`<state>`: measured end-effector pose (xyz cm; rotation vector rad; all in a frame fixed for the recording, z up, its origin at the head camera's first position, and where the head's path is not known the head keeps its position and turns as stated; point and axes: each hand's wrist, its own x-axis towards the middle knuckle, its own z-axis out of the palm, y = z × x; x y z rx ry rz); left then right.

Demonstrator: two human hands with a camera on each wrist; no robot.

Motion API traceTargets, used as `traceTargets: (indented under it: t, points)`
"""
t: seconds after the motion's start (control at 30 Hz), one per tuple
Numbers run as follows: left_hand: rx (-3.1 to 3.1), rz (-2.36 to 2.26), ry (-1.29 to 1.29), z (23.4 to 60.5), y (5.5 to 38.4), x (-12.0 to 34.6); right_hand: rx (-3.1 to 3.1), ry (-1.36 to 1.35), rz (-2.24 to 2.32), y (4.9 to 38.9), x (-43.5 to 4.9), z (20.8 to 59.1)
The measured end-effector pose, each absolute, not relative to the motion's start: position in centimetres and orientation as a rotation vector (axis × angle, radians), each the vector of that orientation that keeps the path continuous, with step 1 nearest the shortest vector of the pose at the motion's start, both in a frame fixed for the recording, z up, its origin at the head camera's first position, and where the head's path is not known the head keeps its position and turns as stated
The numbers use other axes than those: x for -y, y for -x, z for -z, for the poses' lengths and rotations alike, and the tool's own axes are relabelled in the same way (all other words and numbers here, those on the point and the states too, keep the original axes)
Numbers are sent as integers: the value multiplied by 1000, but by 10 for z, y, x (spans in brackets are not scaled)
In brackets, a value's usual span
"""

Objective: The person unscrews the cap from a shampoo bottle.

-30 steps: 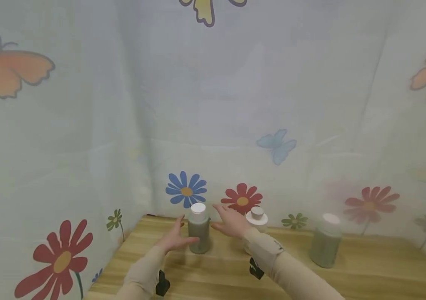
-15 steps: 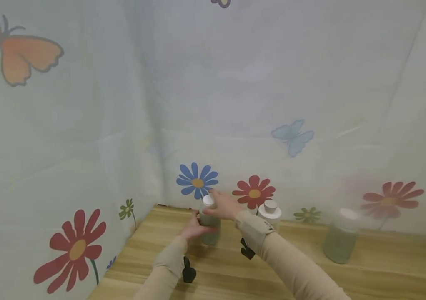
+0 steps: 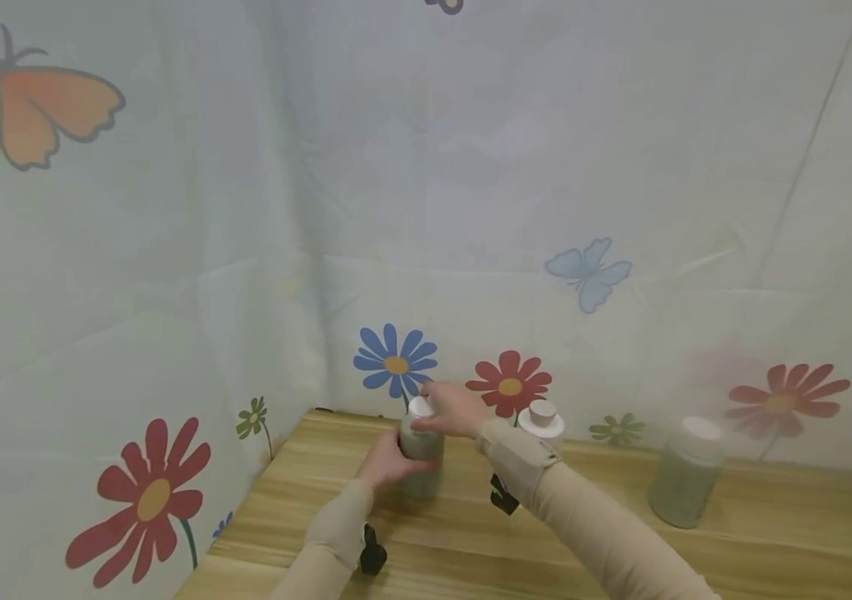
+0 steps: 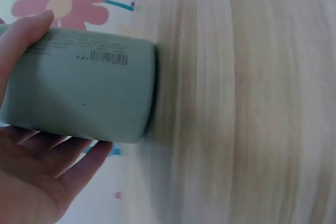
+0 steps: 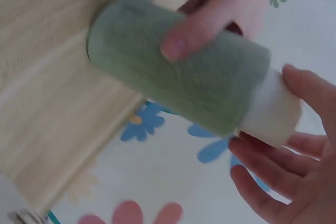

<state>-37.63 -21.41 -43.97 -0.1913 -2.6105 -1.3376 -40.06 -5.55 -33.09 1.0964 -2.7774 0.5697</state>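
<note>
Okay, green bottle [image 4: 84,85] is held at tabletop [image 4: 236,108], body clamped by fingers of the left hand [image 3: 387,463], white cap [image 5: 273,111] pinched by the right hand [image 3: 458,411]; probably stiff, slick (weight unclear), best gripped mid-body.

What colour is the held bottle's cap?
White; the cap shows best in the right wrist view.

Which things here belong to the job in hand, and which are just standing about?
Apparently in use:
green bottle, in the left hand
its white cap, held by the right hand

Apparently just standing about:
white bottle, partly behind the right sleeve
second green bottle, farther right
</note>
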Motion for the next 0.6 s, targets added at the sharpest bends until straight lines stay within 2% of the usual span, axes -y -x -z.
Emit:
traceTargets:
  t: [0.37, 0.6]
  points:
    - [2779, 1036, 316, 409, 333, 212, 2806, -1185, -420, 368, 25, 306]
    - [2833, 883, 445, 391, 301, 208, 2734, -1293, -351, 339, 7, 303]
